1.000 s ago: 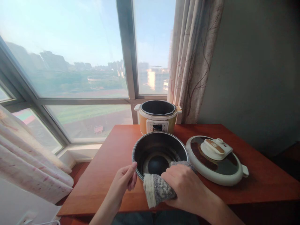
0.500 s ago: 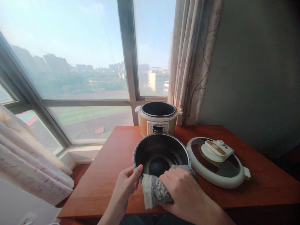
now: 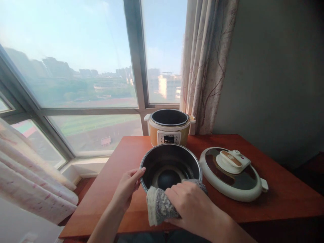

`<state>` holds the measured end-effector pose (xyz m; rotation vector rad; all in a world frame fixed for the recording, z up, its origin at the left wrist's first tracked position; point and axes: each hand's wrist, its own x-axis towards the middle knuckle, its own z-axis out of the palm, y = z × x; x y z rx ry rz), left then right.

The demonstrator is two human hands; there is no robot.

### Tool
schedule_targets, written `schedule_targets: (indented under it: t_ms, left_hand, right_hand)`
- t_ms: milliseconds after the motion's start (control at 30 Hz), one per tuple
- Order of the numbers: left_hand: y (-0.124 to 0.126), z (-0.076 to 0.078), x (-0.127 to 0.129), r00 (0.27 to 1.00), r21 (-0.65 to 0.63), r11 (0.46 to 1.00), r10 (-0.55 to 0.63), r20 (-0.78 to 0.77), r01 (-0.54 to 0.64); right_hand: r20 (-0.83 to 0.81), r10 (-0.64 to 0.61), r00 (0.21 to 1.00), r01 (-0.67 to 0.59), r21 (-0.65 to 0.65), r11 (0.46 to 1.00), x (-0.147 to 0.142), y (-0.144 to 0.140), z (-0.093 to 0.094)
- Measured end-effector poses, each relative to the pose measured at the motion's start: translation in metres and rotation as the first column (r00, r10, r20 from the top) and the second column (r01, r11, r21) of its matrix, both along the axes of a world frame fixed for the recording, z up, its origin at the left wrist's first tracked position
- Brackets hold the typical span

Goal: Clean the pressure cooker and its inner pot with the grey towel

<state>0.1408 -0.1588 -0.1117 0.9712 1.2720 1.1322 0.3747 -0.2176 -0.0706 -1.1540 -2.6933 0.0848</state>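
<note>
Left hand (image 3: pixel 126 187) grips pot (image 3: pixel 170 165) rim; right hand (image 3: pixel 188 206) clutches cloth (image 3: pixel 158 209) on near rim. Wiping step; next needs firm steadying.

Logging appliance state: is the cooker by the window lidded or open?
Open. The cooker shows a dark bare cavity; its lid lies flat on the table.

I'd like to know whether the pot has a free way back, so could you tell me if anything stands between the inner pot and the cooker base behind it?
Nothing visible does. The inner pot sits just before the open cooker base; the lid lies off to the right.
</note>
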Motion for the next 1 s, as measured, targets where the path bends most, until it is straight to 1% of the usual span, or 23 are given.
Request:
schedule_targets:
  t_ms: [133, 233, 300, 400, 533, 633, 733, 867, 1000]
  left_hand:
    - [0.017, 0.006, -0.009, 0.995, 0.013, 0.995, -0.102, -0.01, 0.102]
    - [0.023, 0.008, -0.01, 0.994, 0.034, 0.994, -0.105, -0.018, 0.105]
    - [0.021, 0.007, -0.008, 0.996, 0.041, 0.995, -0.086, -0.027, 0.087]
    - [0.009, 0.003, -0.006, 0.999, 0.062, 0.998, -0.029, -0.04, 0.032]
    - [-0.018, -0.006, 0.0, 0.997, 0.069, 0.997, 0.039, -0.06, -0.035]
    - [-0.04, -0.012, 0.01, 0.991, 0.097, 0.994, 0.061, -0.123, -0.049]
    - [-0.054, -0.015, 0.024, 0.983, 0.125, 0.989, 0.099, -0.155, -0.08]
    - [-0.059, -0.012, 0.035, 0.983, 0.094, 0.987, 0.143, -0.118, -0.132]
    - [-0.053, -0.007, 0.035, 0.988, 0.069, 0.989, 0.137, -0.071, -0.132]
  right_hand:
    - [0.002, 0.054, 0.999, -0.054, -0.032, 0.998, 0.014, 0.004, 0.002]
    - [-0.008, 0.039, 0.999, -0.039, -0.031, 0.999, 0.018, 0.005, 0.0]
    - [-0.025, 0.019, 1.0, -0.019, -0.031, 0.999, 0.018, 0.005, -0.002]
    - [-0.055, -0.017, 0.998, 0.016, -0.034, 0.999, 0.016, 0.003, -0.004]
    - [-0.081, -0.074, 0.994, 0.069, -0.059, 0.996, 0.01, -0.002, -0.004]
    - [-0.086, -0.134, 0.987, 0.126, -0.085, 0.988, 0.001, -0.009, -0.003]
    - [-0.066, -0.171, 0.983, 0.163, -0.11, 0.98, -0.009, -0.015, -0.003]
    - [-0.06, -0.171, 0.983, 0.163, -0.117, 0.98, -0.014, -0.019, -0.006]
    - [-0.083, -0.153, 0.985, 0.147, -0.071, 0.987, -0.013, -0.017, -0.008]
